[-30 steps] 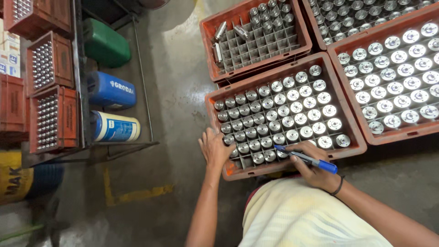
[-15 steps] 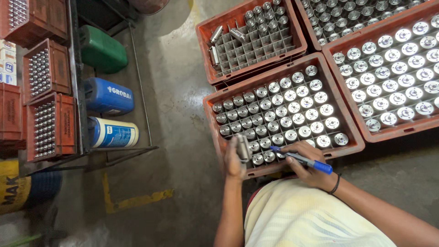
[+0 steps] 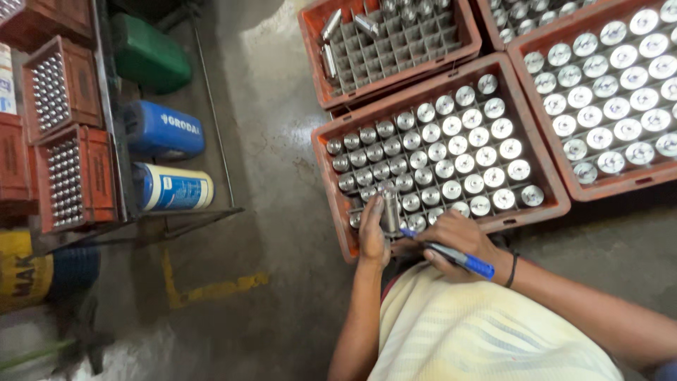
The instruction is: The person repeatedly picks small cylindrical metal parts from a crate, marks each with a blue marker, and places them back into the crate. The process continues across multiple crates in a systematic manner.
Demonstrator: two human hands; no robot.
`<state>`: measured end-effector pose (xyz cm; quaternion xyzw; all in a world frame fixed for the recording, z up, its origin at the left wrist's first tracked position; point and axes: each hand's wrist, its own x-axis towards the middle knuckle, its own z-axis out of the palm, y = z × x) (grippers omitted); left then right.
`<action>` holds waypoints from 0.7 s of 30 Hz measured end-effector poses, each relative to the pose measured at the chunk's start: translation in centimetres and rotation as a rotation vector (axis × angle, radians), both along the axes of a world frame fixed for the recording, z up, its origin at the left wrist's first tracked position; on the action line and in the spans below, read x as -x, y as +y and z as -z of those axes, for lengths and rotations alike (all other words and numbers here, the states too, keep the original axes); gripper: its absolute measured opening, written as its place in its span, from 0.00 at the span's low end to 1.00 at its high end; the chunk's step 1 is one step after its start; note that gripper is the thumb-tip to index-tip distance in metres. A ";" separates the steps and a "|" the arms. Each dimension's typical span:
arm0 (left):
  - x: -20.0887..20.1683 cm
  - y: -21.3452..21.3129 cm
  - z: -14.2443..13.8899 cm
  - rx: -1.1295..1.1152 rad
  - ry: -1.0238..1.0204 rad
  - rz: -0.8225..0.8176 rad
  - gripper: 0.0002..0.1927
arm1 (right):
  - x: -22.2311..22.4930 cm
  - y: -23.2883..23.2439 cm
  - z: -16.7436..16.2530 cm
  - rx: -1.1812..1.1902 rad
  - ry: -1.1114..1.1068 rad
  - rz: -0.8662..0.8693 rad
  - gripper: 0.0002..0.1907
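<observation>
Left hand (image 3: 371, 236) grips a steel cylinder (image 3: 389, 209) upright over the crate's (image 3: 331, 201) near-left cells; right hand (image 3: 455, 243), fingers clenched round a blue pen (image 3: 451, 255), sits just right, tip toward it.

Left hand (image 3: 371, 236) now lifts metal cylinder (image 3: 389, 209) from crate (image 3: 337, 212).

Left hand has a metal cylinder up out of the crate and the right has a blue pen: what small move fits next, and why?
Probably bring the pen tip onto the metal cylinder: the left hand holds it upright above the crate, and the right hand aims the tip at it.
</observation>
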<state>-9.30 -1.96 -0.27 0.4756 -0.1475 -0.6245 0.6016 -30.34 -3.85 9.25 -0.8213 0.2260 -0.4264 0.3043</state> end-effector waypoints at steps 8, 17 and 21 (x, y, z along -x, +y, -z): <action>-0.1 0.1 -1.1 0.044 0.089 0.001 0.17 | -2.1 -0.1 0.6 0.011 -0.047 -0.016 0.09; -0.7 0.0 0.1 0.007 0.007 0.007 0.18 | -1.6 0.5 1.8 -0.132 -0.093 0.001 0.09; -1.8 -0.3 -2.1 0.044 -0.124 0.055 0.19 | -1.6 0.9 1.7 -0.150 -0.078 -0.031 0.10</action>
